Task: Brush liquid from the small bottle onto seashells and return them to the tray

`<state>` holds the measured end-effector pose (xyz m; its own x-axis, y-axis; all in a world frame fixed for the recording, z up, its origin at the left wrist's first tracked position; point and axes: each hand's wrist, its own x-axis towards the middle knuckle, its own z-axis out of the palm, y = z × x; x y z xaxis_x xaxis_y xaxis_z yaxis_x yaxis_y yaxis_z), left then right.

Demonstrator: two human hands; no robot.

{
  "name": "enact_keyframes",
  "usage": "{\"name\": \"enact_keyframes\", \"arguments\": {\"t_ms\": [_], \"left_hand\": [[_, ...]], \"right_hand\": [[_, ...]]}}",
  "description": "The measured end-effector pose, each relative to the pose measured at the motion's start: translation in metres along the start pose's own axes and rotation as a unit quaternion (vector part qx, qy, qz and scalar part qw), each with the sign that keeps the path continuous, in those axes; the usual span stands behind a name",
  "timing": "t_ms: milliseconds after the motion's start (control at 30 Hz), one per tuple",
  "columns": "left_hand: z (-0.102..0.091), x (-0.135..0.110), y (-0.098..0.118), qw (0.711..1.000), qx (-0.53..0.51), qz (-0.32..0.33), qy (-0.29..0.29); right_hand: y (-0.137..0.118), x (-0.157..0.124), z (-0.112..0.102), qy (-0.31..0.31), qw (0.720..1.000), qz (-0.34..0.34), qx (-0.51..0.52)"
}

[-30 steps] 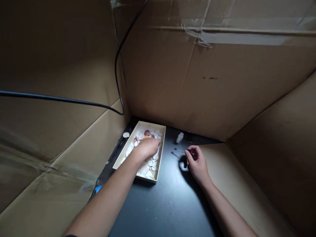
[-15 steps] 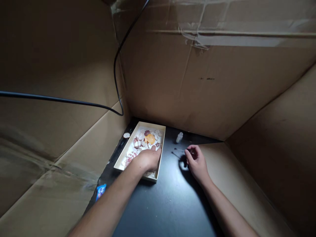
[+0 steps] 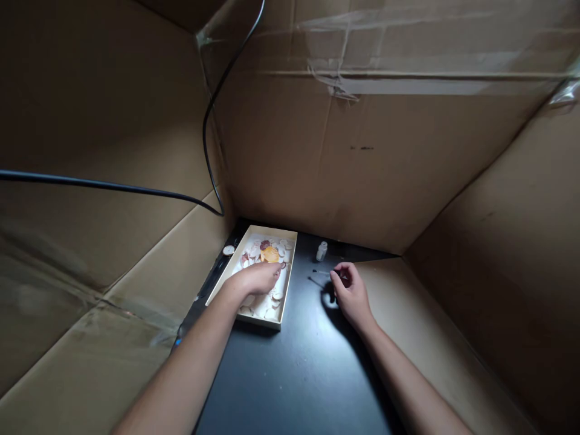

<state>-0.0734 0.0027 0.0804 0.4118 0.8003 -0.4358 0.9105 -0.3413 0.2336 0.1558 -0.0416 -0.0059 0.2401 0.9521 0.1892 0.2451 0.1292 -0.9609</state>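
My left hand (image 3: 260, 278) is over a shallow cream box (image 3: 286, 296) of seashells, fingers pinched at a small brownish shell (image 3: 283, 265) near the right wall. Just beyond it lie an orange scallop shell (image 3: 270, 254) and a dark purplish shell (image 3: 265, 244). Pale shells lie around and below the hand, which hides part of the box. To the right of the box, my right hand (image 3: 353, 293) is closed on a brush applicator (image 3: 322, 272), its thin clear stem and dark tip pointing left above the table. A small clear bottle (image 3: 321, 251) stands upright beyond it.
The black table (image 3: 290, 380) is enclosed by cardboard walls (image 3: 308, 163). A round white dial (image 3: 229, 250) lies left of the box. A black cable (image 3: 206, 121) hangs at the left. A blue wrapper (image 3: 178, 342) is mostly hidden by my left forearm.
My left hand has moved from the box's near right part farther in, to the small brownish shell, uncovering near shells. My right hand keeps its hold on the applicator. The view has shifted slightly.
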Motion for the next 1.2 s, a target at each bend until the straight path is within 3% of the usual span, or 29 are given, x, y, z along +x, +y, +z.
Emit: {"name": "enact_keyframes", "arguments": {"t_ms": [200,400,567,1033,1200], "left_hand": [[-0.010,0.005,-0.007,0.998,-0.029,-0.029,0.041],[-0.012,0.020,-0.015,0.996,-0.056,-0.061,0.041],[-0.015,0.011,-0.012,0.997,-0.061,-0.043,0.001],[-0.018,-0.009,0.003,0.996,-0.040,-0.010,0.074],[-0.020,-0.011,0.005,0.993,-0.116,-0.016,0.018]], "right_hand": [[-0.001,0.001,0.001,0.013,1.000,-0.013,0.013],[-0.001,0.001,0.001,0.013,1.000,-0.019,0.016],[-0.002,0.001,0.001,0.013,1.000,-0.020,0.017],[-0.003,0.001,0.001,0.014,0.999,-0.023,0.022],[-0.004,0.000,0.001,0.006,1.000,-0.018,0.024]]}}
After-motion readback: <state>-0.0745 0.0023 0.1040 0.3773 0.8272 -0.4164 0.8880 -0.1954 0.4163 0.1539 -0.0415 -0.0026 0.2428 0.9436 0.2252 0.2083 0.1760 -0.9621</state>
